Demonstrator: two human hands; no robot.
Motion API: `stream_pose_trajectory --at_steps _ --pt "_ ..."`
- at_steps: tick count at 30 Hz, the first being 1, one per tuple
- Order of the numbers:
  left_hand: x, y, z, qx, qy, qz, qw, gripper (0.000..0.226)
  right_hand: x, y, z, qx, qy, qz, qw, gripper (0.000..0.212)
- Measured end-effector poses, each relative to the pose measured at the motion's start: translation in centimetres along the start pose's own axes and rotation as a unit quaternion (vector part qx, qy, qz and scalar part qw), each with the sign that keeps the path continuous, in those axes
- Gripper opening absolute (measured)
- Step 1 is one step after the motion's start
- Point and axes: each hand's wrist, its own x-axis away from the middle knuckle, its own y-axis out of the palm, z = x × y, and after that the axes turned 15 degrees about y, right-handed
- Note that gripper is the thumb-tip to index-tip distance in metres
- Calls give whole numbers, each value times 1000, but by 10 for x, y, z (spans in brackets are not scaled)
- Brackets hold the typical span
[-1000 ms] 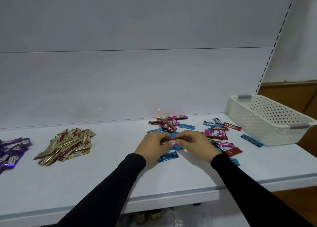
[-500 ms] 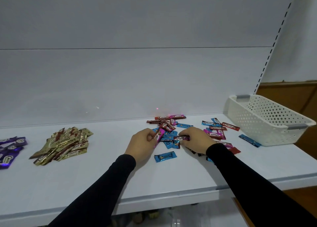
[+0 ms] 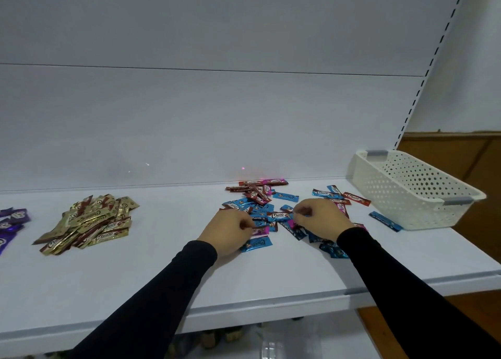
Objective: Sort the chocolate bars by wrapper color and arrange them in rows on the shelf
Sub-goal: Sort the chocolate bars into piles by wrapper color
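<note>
Gold pile (image 3: 89, 223) and purple pile (image 3: 12, 221) are sorted; both hands (image 3: 230, 229) (image 3: 321, 217) pinch bars in the mixed pile (image 3: 271, 212), no rows yet.

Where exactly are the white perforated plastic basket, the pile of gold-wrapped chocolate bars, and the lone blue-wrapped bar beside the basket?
White perforated plastic basket (image 3: 423, 193): head view, on its near side wall.
Pile of gold-wrapped chocolate bars (image 3: 90, 224): head view, pile's middle.
Lone blue-wrapped bar (image 3: 385, 221): head view, wrapper's middle.
</note>
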Motion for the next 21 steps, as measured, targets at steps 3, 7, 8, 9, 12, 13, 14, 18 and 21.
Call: stream_pose_trajectory --at_steps 3,7,8,9,12,13,14,18,21 --pt "-3 -2 4 -15 16 -71 997 23 -3 4 -8 12 -26 18 999 28" --pt "-1 -5 1 -88 8 0 996 25 -8 16 -26 70 -64 -30 995 44" --pt "0 -5 0 -97 3 22 995 23 -9 19 -29 81 -63 -40 994 45" --pt "2 -5 -1 -105 3 38 994 22 -11 21 -32 83 -60 -44 994 44" --pt "4 -4 -1 -100 17 29 994 18 -15 23 -35 45 -44 -25 998 37" --pt "5 -2 0 -95 27 1 995 17 -15 23 -35 30 -42 -18 999 34" --pt "4 0 2 -97 36 -30 994 18 -15 24 -35 20 -41 -12 999 31" --pt "2 7 6 -82 28 -73 994 19 -11 25 -31 -98 -31 14 995 11" --pt "2 4 7 -47 24 -93 994 17 -8 21 -27 -242 1 38 970 9"
